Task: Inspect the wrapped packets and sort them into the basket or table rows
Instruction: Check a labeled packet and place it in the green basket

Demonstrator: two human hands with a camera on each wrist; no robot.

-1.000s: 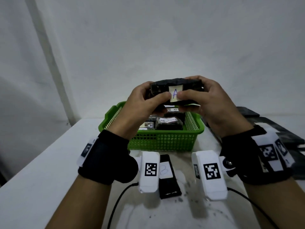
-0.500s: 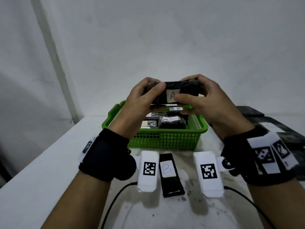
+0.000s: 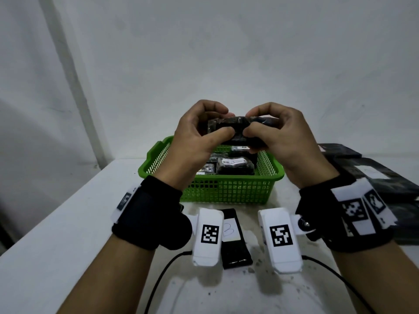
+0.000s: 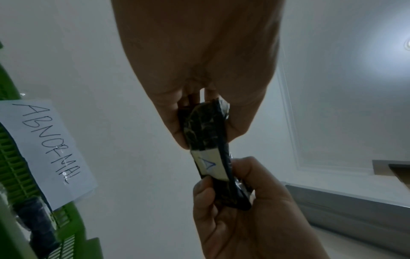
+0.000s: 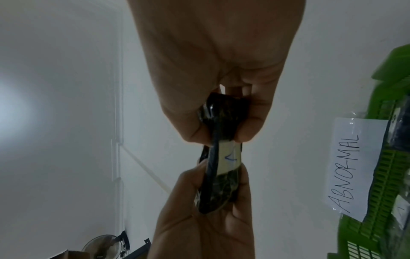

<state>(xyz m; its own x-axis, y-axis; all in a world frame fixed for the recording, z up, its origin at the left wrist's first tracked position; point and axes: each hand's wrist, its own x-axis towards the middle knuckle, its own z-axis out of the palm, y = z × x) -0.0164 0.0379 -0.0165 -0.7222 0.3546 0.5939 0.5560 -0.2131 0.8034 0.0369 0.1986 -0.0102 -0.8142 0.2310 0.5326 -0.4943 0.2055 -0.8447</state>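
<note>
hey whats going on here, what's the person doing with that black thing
A person holds a black wrapped packet up over a green basket, left hand pinching one end and right hand the other. Its white label, marked A, shows only in the wrist views. The basket carries a paper sign reading ABNORMAL and already has packets inside. Another black packet marked B lies on the white table nearer the person.

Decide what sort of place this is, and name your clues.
Probably a makeshift sorting or inspection station: a plain white table, a green basket with an "ABNORMAL" sign, and lettered black packets.
</note>
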